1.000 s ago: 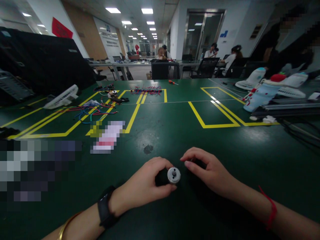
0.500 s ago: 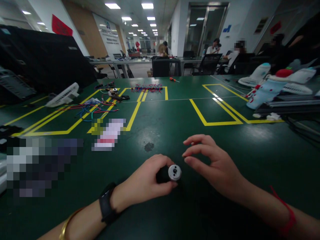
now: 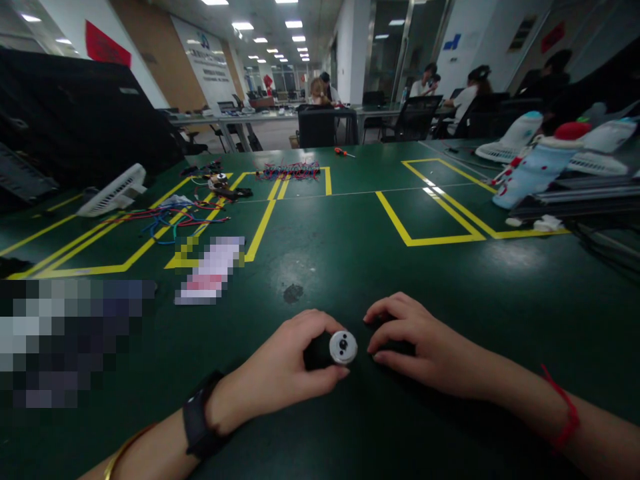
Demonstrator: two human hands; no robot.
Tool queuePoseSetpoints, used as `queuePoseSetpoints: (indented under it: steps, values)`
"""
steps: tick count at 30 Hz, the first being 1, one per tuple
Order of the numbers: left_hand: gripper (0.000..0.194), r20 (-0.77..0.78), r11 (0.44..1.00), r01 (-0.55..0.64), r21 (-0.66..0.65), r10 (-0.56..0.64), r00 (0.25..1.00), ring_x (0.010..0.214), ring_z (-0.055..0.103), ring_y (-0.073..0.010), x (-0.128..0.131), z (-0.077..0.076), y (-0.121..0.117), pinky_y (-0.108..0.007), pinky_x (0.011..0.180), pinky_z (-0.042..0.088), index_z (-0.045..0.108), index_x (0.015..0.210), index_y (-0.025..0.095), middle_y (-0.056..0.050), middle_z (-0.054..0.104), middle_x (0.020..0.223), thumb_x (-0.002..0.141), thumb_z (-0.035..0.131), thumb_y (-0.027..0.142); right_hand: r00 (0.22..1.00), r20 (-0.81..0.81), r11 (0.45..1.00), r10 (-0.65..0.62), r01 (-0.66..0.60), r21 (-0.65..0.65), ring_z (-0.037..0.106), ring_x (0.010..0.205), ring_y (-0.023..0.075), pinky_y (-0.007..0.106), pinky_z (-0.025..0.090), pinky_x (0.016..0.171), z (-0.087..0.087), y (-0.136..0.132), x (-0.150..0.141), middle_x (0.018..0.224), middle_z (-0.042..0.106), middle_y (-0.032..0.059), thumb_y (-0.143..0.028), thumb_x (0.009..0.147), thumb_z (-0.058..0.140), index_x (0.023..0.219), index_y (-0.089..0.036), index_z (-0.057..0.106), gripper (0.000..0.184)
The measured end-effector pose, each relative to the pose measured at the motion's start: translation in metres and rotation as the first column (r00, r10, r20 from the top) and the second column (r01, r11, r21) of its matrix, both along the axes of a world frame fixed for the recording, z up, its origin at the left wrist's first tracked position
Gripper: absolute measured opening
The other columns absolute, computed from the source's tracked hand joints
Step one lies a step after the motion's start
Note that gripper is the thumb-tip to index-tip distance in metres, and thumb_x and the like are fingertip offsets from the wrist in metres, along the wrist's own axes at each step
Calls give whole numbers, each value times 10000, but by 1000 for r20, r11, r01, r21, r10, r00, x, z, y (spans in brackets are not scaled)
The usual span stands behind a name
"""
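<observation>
people [image 3: 465,103] sit at the back of a lit office [image 3: 345,63] behind a green table [image 3: 475,293] marked with yellow tape [image 3: 445,240]. reaching in from lower right, the right hand [image 3: 425,343] curls its fingers, thumb near forefinger; whether its grip holds anything cannot be told. from lower left, the left hand [image 3: 287,357] wraps thumb and fingers around a metal cylinder [image 3: 343,347], holed end up, between the two hands.
</observation>
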State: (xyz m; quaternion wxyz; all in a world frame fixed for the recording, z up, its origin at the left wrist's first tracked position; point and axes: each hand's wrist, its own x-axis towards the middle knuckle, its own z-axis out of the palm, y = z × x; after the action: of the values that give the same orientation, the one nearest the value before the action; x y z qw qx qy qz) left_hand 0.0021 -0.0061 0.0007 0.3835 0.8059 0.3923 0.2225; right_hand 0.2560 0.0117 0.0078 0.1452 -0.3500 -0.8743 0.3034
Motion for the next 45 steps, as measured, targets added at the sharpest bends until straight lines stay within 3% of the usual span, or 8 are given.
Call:
queuePoseSetpoints:
  steps: [7,12,16,22,28,34,40,45]
  values:
    - [294,-8,1000,-2,-6,2,1000,912,577,-164,0,1,-1,-280,820,429,584,1029,222,8,631,990,764,705,182,961,-243,979,-130,85,-186,558,1079,207,375,433,935,1,6,6,1137,604,52,-330,897,576,939,-240,704,162]
    - [278,-1,1000,-4,-3,4,1000,890,580,-163,-1,0,-1,-279,798,437,587,1009,212,3,631,975,757,699,178,772,-382,849,-508,374,-373,590,784,156,297,457,712,-9,21,16,852,656,27,-384,912,538,863,-202,687,239]
    - [270,0,1000,-7,-2,7,1000,868,583,-169,-2,1,-1,-282,775,446,587,996,205,-8,633,964,749,690,178,699,-378,777,-607,424,-465,579,702,148,289,457,639,-15,27,19,787,655,37,-413,890,561,876,-176,685,268]
    - [279,-9,1000,-6,7,6,1000,873,585,-171,-2,1,-1,-287,782,448,584,1000,205,-10,632,967,742,685,169,798,-281,827,-534,423,-371,604,778,162,311,473,705,-11,22,15,832,658,33,-421,914,516,905,-193,670,276]
    - [282,-7,1000,-6,17,6,1000,874,582,-171,-1,1,-1,-287,785,440,586,1001,205,-4,630,960,741,693,175,992,-58,994,-110,109,-16,562,981,205,375,449,863,-1,11,11,1033,607,54,-288,832,637,922,-221,677,120]
    - [268,-11,1000,-7,13,7,1000,872,578,-172,0,1,-2,-286,784,432,588,993,207,-2,629,955,751,703,189,999,41,997,-35,32,70,520,1059,248,431,439,886,0,-5,0,1146,527,61,-290,793,681,941,-272,688,149]
    - [240,-15,1000,-1,29,2,1000,886,570,-183,0,0,0,-296,804,426,590,989,208,-10,630,958,780,703,241,923,-340,974,-181,217,71,546,1019,205,356,467,873,0,-11,-21,1067,544,54,-262,857,630,970,-257,657,116]
    - [238,-49,998,-4,59,7,999,845,559,-175,1,0,0,-286,765,415,583,968,201,4,606,896,774,710,257,930,-340,984,-141,168,52,543,1058,207,352,463,899,7,-16,-37,1098,546,53,-279,843,654,936,-262,689,101]
